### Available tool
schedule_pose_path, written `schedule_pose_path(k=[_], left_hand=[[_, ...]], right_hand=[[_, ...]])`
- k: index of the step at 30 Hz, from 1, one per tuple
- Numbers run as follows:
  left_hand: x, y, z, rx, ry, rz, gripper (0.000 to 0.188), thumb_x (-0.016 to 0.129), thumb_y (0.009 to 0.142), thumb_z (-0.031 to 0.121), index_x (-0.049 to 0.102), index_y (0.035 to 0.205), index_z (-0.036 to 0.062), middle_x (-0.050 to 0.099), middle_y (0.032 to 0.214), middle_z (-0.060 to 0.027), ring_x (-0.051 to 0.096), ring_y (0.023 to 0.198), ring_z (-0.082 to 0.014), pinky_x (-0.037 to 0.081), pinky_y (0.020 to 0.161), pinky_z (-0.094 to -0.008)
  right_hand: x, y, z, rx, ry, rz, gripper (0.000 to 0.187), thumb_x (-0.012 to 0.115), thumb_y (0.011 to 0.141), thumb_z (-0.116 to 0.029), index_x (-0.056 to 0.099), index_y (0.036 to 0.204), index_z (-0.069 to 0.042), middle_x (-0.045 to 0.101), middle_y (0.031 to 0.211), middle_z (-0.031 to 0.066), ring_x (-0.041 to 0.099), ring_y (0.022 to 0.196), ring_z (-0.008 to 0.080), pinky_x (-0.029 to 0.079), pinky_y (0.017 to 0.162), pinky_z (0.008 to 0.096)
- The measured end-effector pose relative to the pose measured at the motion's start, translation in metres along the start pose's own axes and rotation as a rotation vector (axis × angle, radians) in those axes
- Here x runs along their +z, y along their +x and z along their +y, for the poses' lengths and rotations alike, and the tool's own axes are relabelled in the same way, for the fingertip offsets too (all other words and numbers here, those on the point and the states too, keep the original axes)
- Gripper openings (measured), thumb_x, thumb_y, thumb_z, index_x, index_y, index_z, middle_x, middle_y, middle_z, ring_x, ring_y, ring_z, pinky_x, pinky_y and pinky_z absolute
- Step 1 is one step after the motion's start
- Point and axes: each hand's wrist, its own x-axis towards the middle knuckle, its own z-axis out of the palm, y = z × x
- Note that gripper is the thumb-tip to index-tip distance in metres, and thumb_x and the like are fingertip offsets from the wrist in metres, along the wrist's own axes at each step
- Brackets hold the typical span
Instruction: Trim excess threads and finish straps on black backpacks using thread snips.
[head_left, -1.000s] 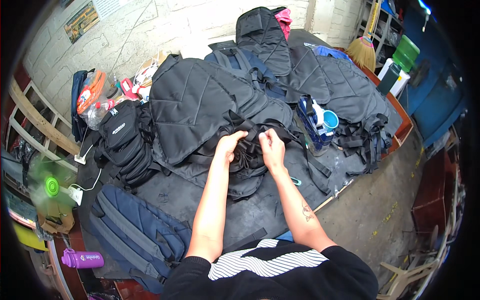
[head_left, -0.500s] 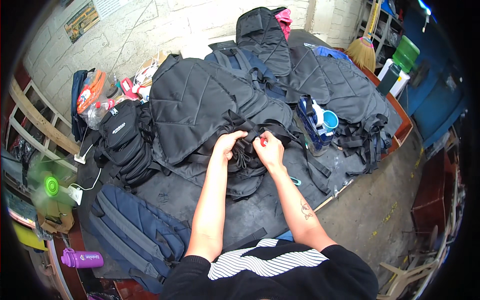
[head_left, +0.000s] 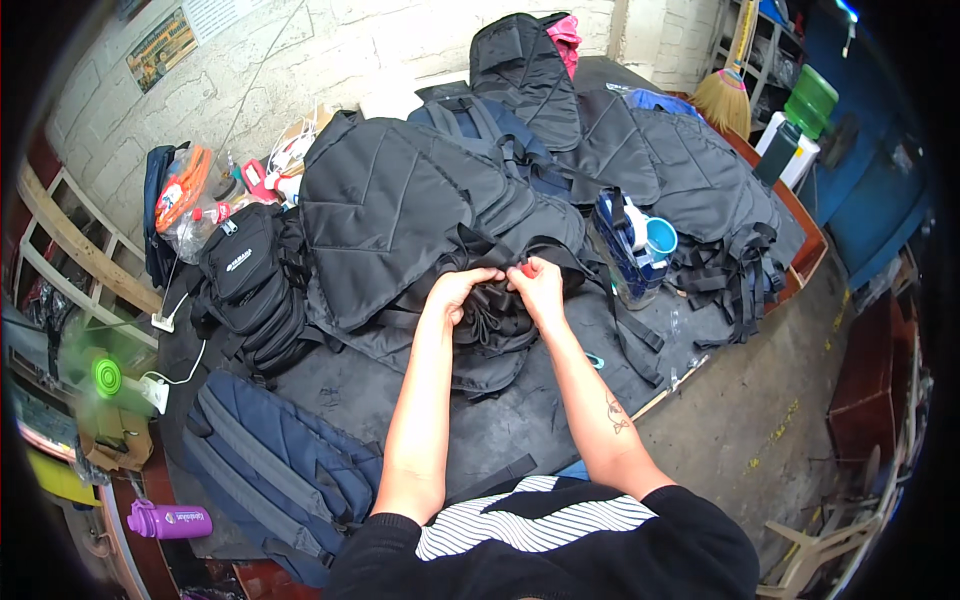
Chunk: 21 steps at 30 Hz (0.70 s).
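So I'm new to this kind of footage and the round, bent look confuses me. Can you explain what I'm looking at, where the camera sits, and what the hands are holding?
The camera is worn on a person's head and looks down, so the two bare forearms come in from the bottom edge. Its wide lens bends straight lines near the rim, which gives the round look. There is no machine here, only hands.

The left hand and right hand meet at the middle and both pinch bunched black fabric of a black backpack lying on a dark worktable. More black backpacks are piled behind it. A smaller black pouch bag lies to the left, and a navy backpack sits nearer the person. A purple bottle lies at lower left, and a green fan stands at the left edge.
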Motion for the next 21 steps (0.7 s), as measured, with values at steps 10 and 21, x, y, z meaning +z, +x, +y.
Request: schedule_pose_path(k=[10,21], left_hand=[[0.01,-0.009,0.001,0.015,-0.04,-0.045,0.023,0.072,0.067,0.006,0.064,0.088,0.0013,0.065,0.082,-0.0078,0.063,0.072,-0.0179,0.05,0.068,-0.0276],[0.005,0.009,-0.021,0.171,0.037,0.039,0.015,0.067,0.072,0.005,0.064,0.086,0.002,0.064,0.084,-0.0039,0.059,0.075,-0.0134,0.044,0.073,-0.0254]], right_hand=[[-0.018,-0.012,-0.012,0.161,0.531,-0.182,0.016,0.057,0.083,-0.012,0.051,0.073,-0.001,0.053,0.058,0.0001,0.044,0.047,0.0061,0.036,0.046,0.0207],[-0.002,-0.034,-0.046,-0.237,-0.528,0.254,0.029,0.064,0.072,-0.025,0.045,0.076,-0.004,0.052,0.069,0.0102,0.054,0.059,0.0272,0.043,0.055,0.0362]])
